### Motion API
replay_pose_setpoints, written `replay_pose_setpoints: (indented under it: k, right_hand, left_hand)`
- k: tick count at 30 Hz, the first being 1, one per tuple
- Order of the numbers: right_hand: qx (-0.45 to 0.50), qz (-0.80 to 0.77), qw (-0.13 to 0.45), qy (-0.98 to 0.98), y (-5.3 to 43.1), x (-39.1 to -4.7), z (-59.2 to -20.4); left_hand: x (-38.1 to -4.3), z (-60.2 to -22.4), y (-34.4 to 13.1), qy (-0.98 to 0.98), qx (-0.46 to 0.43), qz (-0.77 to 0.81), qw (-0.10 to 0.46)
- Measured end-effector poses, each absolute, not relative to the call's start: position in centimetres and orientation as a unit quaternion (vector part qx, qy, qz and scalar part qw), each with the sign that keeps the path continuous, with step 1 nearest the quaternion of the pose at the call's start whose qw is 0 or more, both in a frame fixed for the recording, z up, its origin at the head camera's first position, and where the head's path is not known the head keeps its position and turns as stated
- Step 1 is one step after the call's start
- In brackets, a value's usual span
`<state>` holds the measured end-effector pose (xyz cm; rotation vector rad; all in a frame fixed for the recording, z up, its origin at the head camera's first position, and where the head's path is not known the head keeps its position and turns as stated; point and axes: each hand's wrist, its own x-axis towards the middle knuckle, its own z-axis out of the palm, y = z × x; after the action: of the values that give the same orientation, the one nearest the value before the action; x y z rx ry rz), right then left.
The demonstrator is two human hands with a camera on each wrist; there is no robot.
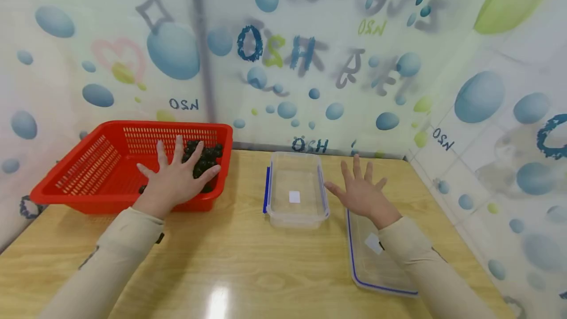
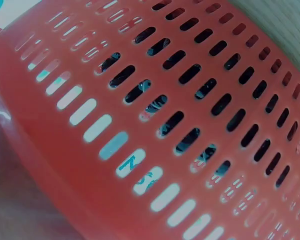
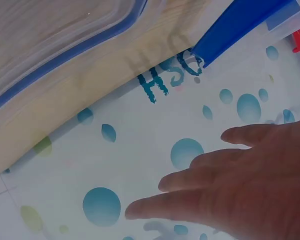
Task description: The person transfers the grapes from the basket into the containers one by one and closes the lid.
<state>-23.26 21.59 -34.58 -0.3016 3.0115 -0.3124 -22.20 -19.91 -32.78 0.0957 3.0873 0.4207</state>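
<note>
My left hand (image 1: 174, 181), fingers spread, hovers over the near right part of a red slotted plastic basket (image 1: 88, 206). Small dark roundish things (image 1: 205, 159) lie heaped in the basket's right side, partly behind that hand; their kind is unclear. In the left wrist view the same dark things show through slots of the basket wall (image 2: 155, 125). My right hand (image 1: 361, 196) is also spread, holding nothing, above the far end of a clear lid (image 1: 381, 265) with a blue seal. Between the hands stands a clear plastic food box (image 1: 294, 176) with a blue clip flap on its left.
The wood-grain table (image 1: 257, 270) ends at a wall covering (image 1: 283, 87) printed with blue and green drops. Tiled, drop-patterned wall (image 1: 478, 186) borders it on the right. White square labels sit on the box and the lid.
</note>
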Motion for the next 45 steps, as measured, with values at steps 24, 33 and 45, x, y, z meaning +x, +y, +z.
replay_pose_setpoints:
  k: [24,33,45]
  right_hand:
    - [-0.129,-0.393,0.063,0.908,20.4,-24.3,-36.8]
    - [-0.145,-0.375,0.059,0.913,20.5,-24.2,-37.4]
    - [-0.177,-0.372,0.066,0.909,20.6,-24.3,-37.5]
  left_hand:
    - [-23.4,-33.1,-23.7,0.98,0.018,0.191,0.052]
    - [-23.6,-32.6,-23.7,0.974,0.02,0.2,0.106]
    - [-25.0,-31.9,-24.1,0.958,0.059,0.188,0.21]
